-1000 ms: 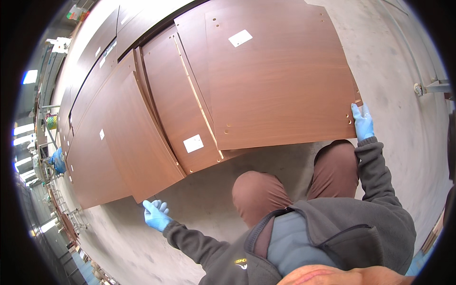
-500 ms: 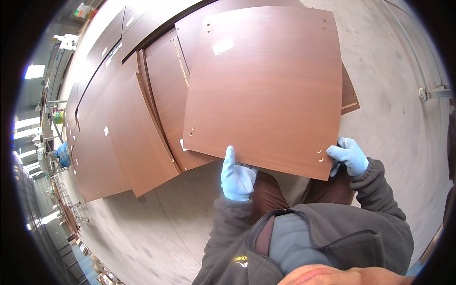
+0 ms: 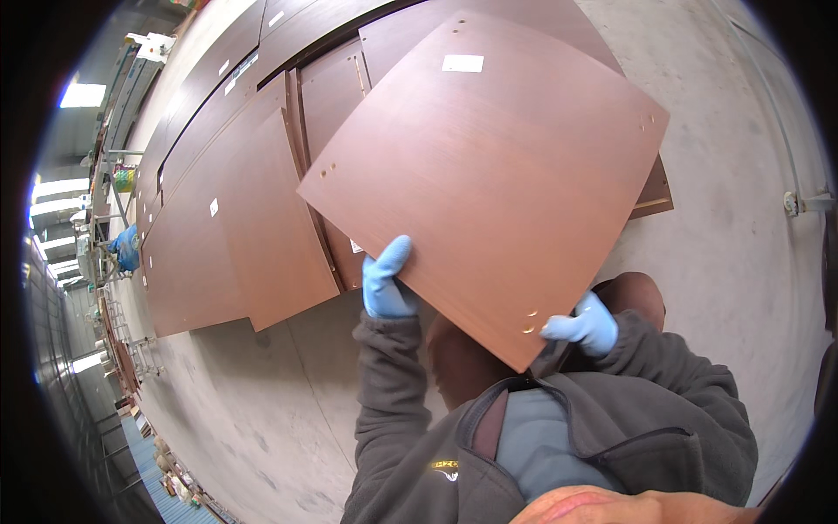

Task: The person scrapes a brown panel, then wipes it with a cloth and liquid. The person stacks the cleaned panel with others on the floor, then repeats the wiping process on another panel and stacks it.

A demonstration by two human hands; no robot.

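Observation:
A square brown wood panel (image 3: pixel 489 183) is tilted in front of me, one corner toward my body. It has small drilled holes near its corners and a white label (image 3: pixel 463 63) by the far corner. My left hand (image 3: pixel 388 279), in a light blue glove, grips the near left edge, thumb on top and fingers hidden beneath. At the near right edge my right hand (image 3: pixel 587 327), gloved alike, holds the panel close to its nearest corner, thumb by two holes. Under and behind it lie more brown panels (image 3: pixel 262 236).
Long dark panels (image 3: pixel 323 31) lie at the far left, several with white labels. Grey concrete floor (image 3: pixel 716 175) spreads to the right. A metal post fitting (image 3: pixel 807 203) stands at the right edge; a blue bag (image 3: pixel 127 249) and racks are at the left.
The panel has turned clockwise, its near right corner swinging toward my body. My left hand, whose thumb stood up beside the edge, now grips it; my right hand has moved nearer and left.

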